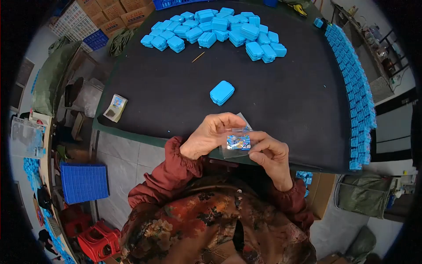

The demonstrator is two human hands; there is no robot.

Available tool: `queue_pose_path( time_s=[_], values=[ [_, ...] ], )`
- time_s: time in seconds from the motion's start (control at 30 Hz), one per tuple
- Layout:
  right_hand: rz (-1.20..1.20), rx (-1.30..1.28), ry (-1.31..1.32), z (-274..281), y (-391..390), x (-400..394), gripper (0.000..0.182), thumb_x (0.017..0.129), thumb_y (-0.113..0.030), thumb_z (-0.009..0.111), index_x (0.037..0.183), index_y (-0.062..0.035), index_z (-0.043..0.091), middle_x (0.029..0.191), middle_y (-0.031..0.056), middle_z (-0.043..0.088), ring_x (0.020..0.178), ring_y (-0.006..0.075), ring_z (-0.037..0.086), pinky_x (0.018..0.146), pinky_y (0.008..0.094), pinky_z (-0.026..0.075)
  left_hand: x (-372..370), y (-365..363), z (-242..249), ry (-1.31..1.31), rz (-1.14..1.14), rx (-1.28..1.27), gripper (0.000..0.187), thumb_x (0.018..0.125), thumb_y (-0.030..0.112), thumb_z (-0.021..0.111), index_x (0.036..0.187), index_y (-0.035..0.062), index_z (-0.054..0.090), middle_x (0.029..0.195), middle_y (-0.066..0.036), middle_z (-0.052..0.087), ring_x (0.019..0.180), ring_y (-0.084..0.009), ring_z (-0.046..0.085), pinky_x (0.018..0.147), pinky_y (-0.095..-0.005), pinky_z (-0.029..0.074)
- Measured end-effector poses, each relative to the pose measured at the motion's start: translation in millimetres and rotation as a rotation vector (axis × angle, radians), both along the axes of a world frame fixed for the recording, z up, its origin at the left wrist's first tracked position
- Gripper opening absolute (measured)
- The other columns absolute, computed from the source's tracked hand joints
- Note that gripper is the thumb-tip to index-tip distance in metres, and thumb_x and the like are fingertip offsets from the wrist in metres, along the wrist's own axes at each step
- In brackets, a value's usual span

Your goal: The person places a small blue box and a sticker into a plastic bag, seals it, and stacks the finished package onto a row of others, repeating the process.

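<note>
Close to the table's near edge, a small blue printed card (238,143) shows between my hands, overlapping a clear plastic bag (229,154). My left hand (209,135) is closed on the bag's upper left side, its fingers bent over the top. From the other side my right hand (273,155) pinches the card's right edge between thumb and fingers. I cannot tell whether the card is inside the bag. Just beyond the hands lies a blue lidded box (222,92). Another clear piece of plastic (244,119) shows behind my fingers.
Many blue boxes (206,39) are heaped at the table's (154,88) far side. More stand in rows (358,97) along the right edge. A stack of printed cards (116,108) lies left, a thin brown stick (198,57) near the heap. A blue crate (85,182) and red stool (100,241) are lower left.
</note>
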State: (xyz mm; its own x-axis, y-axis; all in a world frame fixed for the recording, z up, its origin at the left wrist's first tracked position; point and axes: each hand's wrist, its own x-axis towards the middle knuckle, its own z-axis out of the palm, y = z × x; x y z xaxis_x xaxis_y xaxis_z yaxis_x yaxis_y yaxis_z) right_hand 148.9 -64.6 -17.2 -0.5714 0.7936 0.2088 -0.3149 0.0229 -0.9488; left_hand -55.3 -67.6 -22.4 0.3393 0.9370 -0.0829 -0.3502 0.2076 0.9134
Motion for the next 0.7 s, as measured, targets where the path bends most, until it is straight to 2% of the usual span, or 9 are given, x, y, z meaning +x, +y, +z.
queue_pose_path(
  time_s=[0.17, 0.27, 0.3, 0.37, 0.4, 0.5, 0.53, 0.67, 0.7],
  values=[
    [-0.139, -0.095, 0.017, 2, -9, 4, 0.005, 0.082, -0.004, 0.063, 0.084, -0.0001, 0.061, 0.106, 0.0113, 0.061, 0.09, 0.0137, 0.057, 0.089, 0.0303, 0.04, -3, -9, -12, 0.009, -0.158, -0.025, 0.04, 0.076, -0.005, 0.066, 0.114, -0.0032, 0.053, 0.105, -0.007, 0.059, 0.095, -0.0115, 0.058, 0.083, -0.025, 0.046],
    [-0.211, -0.205, 0.162, 2, -4, 3, 0.009, 0.087, -0.009, 0.06, 0.083, -0.0011, 0.059, 0.102, 0.0122, 0.063, 0.086, 0.0141, 0.06, 0.092, 0.032, 0.04, -28, -7, 17, -0.009, -0.091, 0.038, 0.041, 0.076, 0.002, 0.068, 0.114, -0.0036, 0.053, 0.098, -0.005, 0.059, 0.077, -0.0089, 0.055, 0.064, -0.0214, 0.044],
    [-0.238, -0.193, 0.136, -1, 2, 5, 0.009, 0.089, -0.01, 0.056, 0.083, -0.0023, 0.058, 0.101, 0.0114, 0.063, 0.09, 0.0164, 0.06, 0.087, 0.0303, 0.042, -29, -3, 18, -0.051, 0.106, 0.116, 0.045, 0.075, 0.009, 0.072, 0.114, -0.0018, 0.053, 0.097, -0.004, 0.058, 0.074, -0.0077, 0.051, 0.057, -0.0209, 0.041],
    [-0.248, -0.135, 0.052, -15, 16, 12, 0.015, 0.093, -0.013, 0.05, 0.083, -0.0039, 0.058, 0.1, 0.0097, 0.064, 0.095, 0.0192, 0.062, 0.081, 0.0276, 0.044, -27, 16, 15, 0.653, 0.519, 0.355, 0.045, 0.072, 0.014, 0.074, 0.111, 0.0017, 0.055, 0.093, -0.006, 0.056, 0.076, -0.0114, 0.053, 0.065, -0.0227, 0.043],
    [-0.249, -0.132, 0.051, -14, 19, 11, 0.015, 0.093, -0.013, 0.05, 0.083, -0.0039, 0.058, 0.1, 0.0097, 0.064, 0.095, 0.0192, 0.062, 0.081, 0.0276, 0.044, -26, 29, 7, 1.036, 0.694, 0.599, 0.05, 0.066, 0.013, 0.076, 0.11, 0.0019, 0.054, 0.094, -0.012, 0.056, 0.076, -0.0235, 0.057, 0.066, -0.0319, 0.046],
    [-0.282, -0.25, 0.038, -11, 26, 5, 0.017, 0.094, -0.016, 0.05, 0.084, -0.0046, 0.058, 0.099, 0.0087, 0.064, 0.095, 0.0191, 0.063, 0.077, 0.0274, 0.043, -24, 49, -14, 1.299, 0.608, 0.662, 0.052, 0.065, 0.011, 0.075, 0.111, 0.0014, 0.053, 0.097, -0.017, 0.056, 0.08, -0.0343, 0.057, 0.069, -0.0401, 0.047],
    [-0.296, -0.301, 0.071, -11, 27, 4, 0.016, 0.093, -0.016, 0.05, 0.085, -0.0048, 0.058, 0.099, 0.0083, 0.064, 0.095, 0.02, 0.063, 0.075, 0.0269, 0.043, -23, 52, -15, 1.283, 0.528, 0.546, 0.047, 0.069, 0.007, 0.073, 0.111, -0.0011, 0.053, 0.099, -0.018, 0.055, 0.089, -0.0206, 0.055, 0.072, -0.0288, 0.046],
    [-0.305, -0.407, 0.152, -15, 33, 5, 0.017, 0.093, -0.018, 0.051, 0.086, -0.0057, 0.06, 0.091, 0.0068, 0.065, 0.093, 0.015, 0.061, 0.075, 0.0258, 0.042, -26, 45, -14, 1.08, 0.521, 0.442, 0.048, 0.072, 0.007, 0.071, 0.114, -0.0011, 0.05, 0.103, -0.015, 0.055, 0.094, -0.0195, 0.055, 0.078, -0.0289, 0.045],
    [-0.307, -0.406, 0.154, -16, 34, 5, 0.017, 0.093, -0.018, 0.051, 0.086, -0.0057, 0.06, 0.091, 0.0068, 0.065, 0.093, 0.015, 0.061, 0.075, 0.0258, 0.042, -26, 36, -11, 0.691, 0.473, 0.414, 0.046, 0.075, 0.003, 0.068, 0.116, -0.0004, 0.048, 0.105, -0.013, 0.055, 0.091, -0.0187, 0.056, 0.075, -0.0301, 0.047]
  ],
)
